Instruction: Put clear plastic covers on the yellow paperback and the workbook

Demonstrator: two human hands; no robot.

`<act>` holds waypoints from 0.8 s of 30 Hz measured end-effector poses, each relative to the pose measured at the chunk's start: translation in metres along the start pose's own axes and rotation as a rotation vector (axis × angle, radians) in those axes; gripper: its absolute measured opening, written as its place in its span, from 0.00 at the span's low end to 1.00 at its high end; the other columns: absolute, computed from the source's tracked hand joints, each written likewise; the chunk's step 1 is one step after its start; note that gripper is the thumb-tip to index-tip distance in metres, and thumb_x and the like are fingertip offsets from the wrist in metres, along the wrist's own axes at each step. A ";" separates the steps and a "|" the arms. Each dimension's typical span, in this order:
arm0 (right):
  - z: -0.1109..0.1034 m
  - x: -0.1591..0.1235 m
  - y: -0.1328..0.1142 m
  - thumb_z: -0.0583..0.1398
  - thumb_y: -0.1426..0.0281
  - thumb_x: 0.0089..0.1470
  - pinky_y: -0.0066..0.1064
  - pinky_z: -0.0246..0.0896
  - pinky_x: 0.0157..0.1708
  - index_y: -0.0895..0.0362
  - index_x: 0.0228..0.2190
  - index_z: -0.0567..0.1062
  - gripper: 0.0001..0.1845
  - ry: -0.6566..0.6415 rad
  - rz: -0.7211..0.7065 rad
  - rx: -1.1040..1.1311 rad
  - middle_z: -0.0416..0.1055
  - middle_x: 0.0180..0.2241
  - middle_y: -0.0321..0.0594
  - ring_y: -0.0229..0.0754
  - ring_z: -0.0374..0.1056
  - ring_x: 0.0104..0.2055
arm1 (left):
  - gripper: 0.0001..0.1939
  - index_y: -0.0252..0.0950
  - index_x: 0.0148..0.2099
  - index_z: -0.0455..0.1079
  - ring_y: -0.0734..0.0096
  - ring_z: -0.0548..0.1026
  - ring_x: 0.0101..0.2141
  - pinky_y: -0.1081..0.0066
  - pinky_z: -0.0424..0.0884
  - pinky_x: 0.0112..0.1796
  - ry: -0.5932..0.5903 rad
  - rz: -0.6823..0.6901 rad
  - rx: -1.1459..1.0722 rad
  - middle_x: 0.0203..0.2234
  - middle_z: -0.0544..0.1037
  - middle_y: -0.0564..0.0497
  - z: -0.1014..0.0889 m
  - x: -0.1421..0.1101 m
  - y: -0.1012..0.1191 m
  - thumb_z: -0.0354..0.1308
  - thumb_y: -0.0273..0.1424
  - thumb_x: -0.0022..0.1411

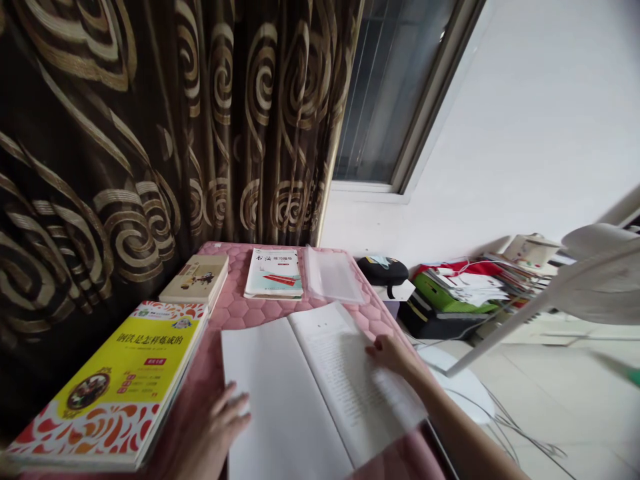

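An open book lies before me, its left page blank and its right page covered with small lines of text. At its left edge is my left hand, slightly blurred, with fingers apart and fingertips by the page. My right hand is closed at the right edge of the printed page, with fingers curled on the paper. Part of that page's lower right corner lifts near my forearm. Beyond the book lie a thin white book with a red picture and a clear plastic cover.
A yellow book tops a stack at the left, with a beige book behind it. Everything rests on a pink quilted surface. A white fan stands at the right, near piled papers and a black case. Patterned curtains hang behind.
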State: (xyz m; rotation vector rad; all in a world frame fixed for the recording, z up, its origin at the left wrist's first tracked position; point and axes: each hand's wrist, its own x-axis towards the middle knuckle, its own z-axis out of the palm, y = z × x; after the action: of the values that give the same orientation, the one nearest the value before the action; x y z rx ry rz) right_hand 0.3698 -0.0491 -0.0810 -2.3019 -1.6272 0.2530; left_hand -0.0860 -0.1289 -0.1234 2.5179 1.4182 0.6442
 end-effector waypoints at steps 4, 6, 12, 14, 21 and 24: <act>-0.001 -0.021 0.021 0.62 0.66 0.47 0.30 0.51 0.25 0.54 0.14 0.63 0.17 -0.005 -0.012 -0.005 0.67 0.18 0.36 0.40 0.64 0.25 | 0.29 0.51 0.44 0.79 0.65 0.66 0.61 0.59 0.67 0.58 0.098 -0.139 -0.009 0.60 0.69 0.59 -0.023 0.048 -0.012 0.44 0.17 0.57; 0.000 -0.027 0.022 0.60 0.65 0.49 0.30 0.51 0.25 0.54 0.14 0.64 0.17 0.008 -0.006 -0.003 0.69 0.19 0.37 0.40 0.64 0.25 | 0.29 0.48 0.44 0.79 0.65 0.69 0.58 0.59 0.67 0.58 0.107 -0.191 -0.037 0.59 0.70 0.56 -0.023 0.066 -0.019 0.44 0.16 0.56; 0.006 -0.030 0.020 0.59 0.63 0.51 0.30 0.52 0.25 0.55 0.17 0.69 0.14 -0.004 0.067 0.033 0.72 0.21 0.38 0.42 0.66 0.26 | 0.28 0.48 0.43 0.80 0.65 0.71 0.56 0.59 0.67 0.58 0.130 -0.180 -0.043 0.55 0.74 0.54 -0.013 0.077 -0.036 0.45 0.16 0.55; 0.008 -0.030 0.021 0.59 0.63 0.51 0.30 0.52 0.25 0.55 0.18 0.69 0.14 -0.010 0.102 0.038 0.73 0.22 0.39 0.42 0.67 0.27 | 0.29 0.48 0.42 0.80 0.66 0.71 0.56 0.58 0.67 0.58 0.137 -0.167 -0.021 0.55 0.75 0.54 -0.013 0.077 -0.035 0.45 0.15 0.54; 0.005 -0.035 0.019 0.58 0.62 0.52 0.29 0.53 0.26 0.55 0.20 0.71 0.13 -0.021 0.134 0.067 0.73 0.23 0.39 0.42 0.68 0.28 | 0.34 0.44 0.47 0.78 0.65 0.69 0.58 0.58 0.67 0.57 0.038 -0.180 0.045 0.57 0.73 0.52 -0.020 0.069 -0.033 0.41 0.12 0.51; 0.001 -0.037 0.019 0.58 0.61 0.50 0.29 0.53 0.25 0.55 0.19 0.71 0.14 -0.015 0.129 0.117 0.73 0.23 0.39 0.42 0.68 0.27 | 0.32 0.39 0.48 0.78 0.63 0.70 0.57 0.59 0.68 0.56 0.116 -0.198 0.130 0.58 0.71 0.47 -0.012 0.071 -0.008 0.39 0.12 0.53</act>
State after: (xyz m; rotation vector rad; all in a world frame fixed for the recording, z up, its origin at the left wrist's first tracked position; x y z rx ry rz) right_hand 0.3733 -0.0892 -0.0899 -2.3230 -1.4326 0.3852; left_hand -0.0651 -0.0651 -0.0953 2.4250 1.7766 0.6910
